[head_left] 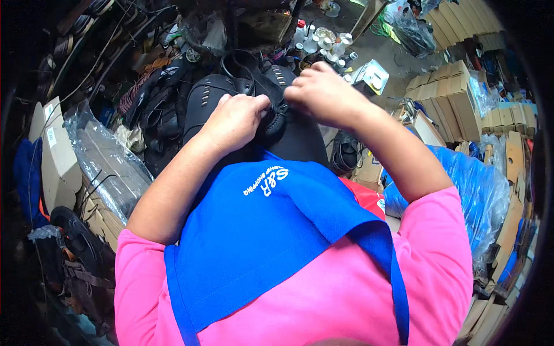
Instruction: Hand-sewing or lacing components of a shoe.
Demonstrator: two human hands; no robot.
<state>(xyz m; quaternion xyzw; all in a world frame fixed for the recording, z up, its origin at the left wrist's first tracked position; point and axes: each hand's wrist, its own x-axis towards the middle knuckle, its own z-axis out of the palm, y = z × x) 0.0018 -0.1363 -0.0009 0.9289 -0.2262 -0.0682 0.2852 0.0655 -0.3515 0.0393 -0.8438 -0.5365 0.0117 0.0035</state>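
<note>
A black shoe (273, 123) rests on my lap between my hands, its rounded toe toward me and its collar opening facing away. Against the shoe's left side my left hand (238, 120) is closed, thumb and fingers pinching its edge. My right hand (324, 96) is curled at the right of the shoe, fingertips drawn together near its upper; whatever they hold is too small or hidden to make out. Dark trousers (199, 106) lie beneath the shoe, and a blue apron (248, 242) covers my front.
Black shoes and scraps (158, 115) pile up at the left. White bottles and jars (329, 43) stand on the floor ahead. Cardboard boxes (447, 95) and a blue plastic-wrapped bundle (456, 190) lie to the right. A long carton (60, 155) leans at the far left.
</note>
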